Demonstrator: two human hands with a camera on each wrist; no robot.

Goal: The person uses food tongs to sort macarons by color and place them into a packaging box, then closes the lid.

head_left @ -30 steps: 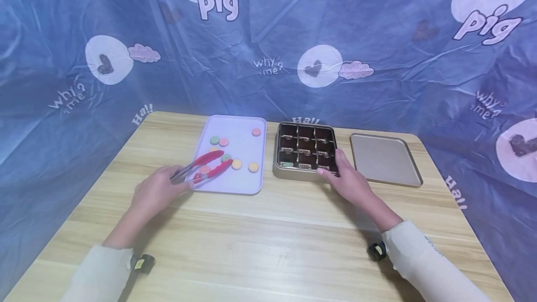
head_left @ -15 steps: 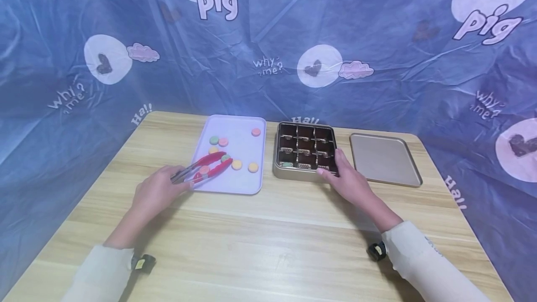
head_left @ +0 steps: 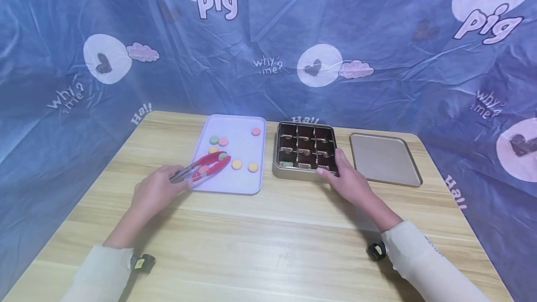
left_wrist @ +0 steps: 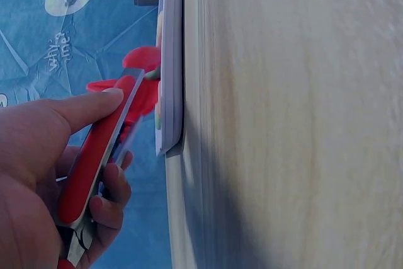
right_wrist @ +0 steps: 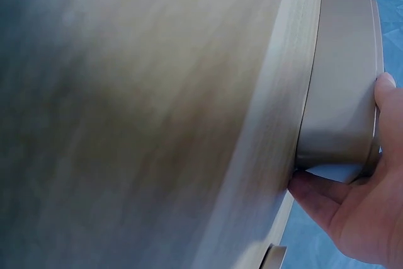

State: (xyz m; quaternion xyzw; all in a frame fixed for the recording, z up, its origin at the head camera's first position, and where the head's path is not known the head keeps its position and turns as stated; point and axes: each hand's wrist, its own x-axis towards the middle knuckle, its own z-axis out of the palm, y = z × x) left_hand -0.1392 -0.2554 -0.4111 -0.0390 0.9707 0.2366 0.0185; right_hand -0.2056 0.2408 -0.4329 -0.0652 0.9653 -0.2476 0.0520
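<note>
My left hand (head_left: pixel 157 189) grips red-tipped tongs (head_left: pixel 217 167), thumb on one arm and fingers curled round the other, as the left wrist view shows. The tong tips are drawn together around a small green macaron (head_left: pixel 223 156) on the lilac tray (head_left: pixel 247 186). A pink macaron (head_left: pixel 203 170) shows between the tong arms. My right hand (head_left: pixel 351 183) holds the front right corner of a gold tin (head_left: pixel 289 174), thumb at the front rim and fingers along its side. Dark dividers split the tin into several compartments; the front left one holds a green piece (head_left: pixel 287 164).
Other macarons lie on the tray, among them a yellow one (head_left: pixel 253 167), a green one (head_left: pixel 214 140) and a pink one (head_left: pixel 256 131). Right of the tin lies its flat gold lid (head_left: pixel 386 160). A blue printed cloth (head_left: pixel 268 36) hangs behind the wooden table (head_left: pixel 251 246).
The tong tips have come together around the green macaron, having been spread wide a second ago. My right hand and the tin have stayed in place.
</note>
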